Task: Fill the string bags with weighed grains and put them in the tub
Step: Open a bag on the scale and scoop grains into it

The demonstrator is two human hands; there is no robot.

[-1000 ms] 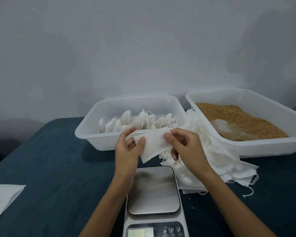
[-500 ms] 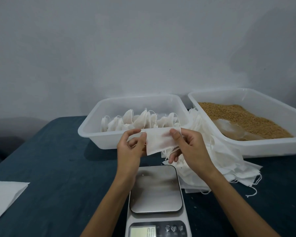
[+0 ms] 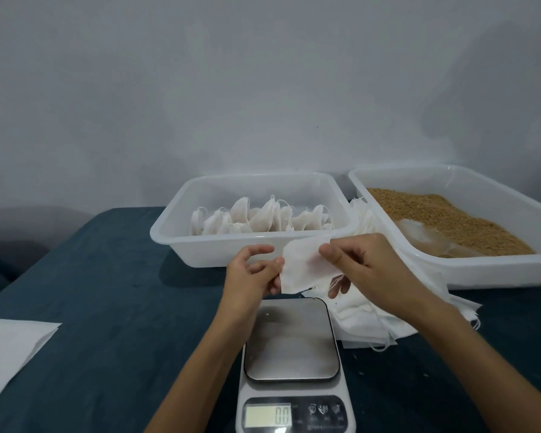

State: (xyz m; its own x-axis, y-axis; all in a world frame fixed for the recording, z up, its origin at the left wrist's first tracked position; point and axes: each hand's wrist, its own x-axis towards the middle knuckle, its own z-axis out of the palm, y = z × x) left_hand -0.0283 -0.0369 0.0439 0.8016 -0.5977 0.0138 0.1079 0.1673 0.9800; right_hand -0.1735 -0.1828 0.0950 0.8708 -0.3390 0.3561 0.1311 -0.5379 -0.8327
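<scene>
Between the two hands, above the scale [image 3: 291, 339], hangs one empty string bag [image 3: 303, 267]. The right hand [image 3: 363, 264] pinches its upper right edge with thumb and curled fingers; the left hand [image 3: 253, 273] holds the bag's left edge with its fingertips, the forefinger lifted free. Just beyond the hands stands the tub [image 3: 219, 251] with filled bags [image 3: 260, 218] upright in a row. To the right of the right hand lies the tub of grains [image 3: 450, 220], and under that wrist sits the pile of spare bags [image 3: 366, 314].

Only the head view is given. The bag looks thin and limp, so its mouth may not part cleanly; a light left-hand hold could let the edge slip. Held over the scale, it may drop or brush the platform and disturb the reading. Grains could spill on the cloth [image 3: 107, 276] if the mouth stays half closed.
</scene>
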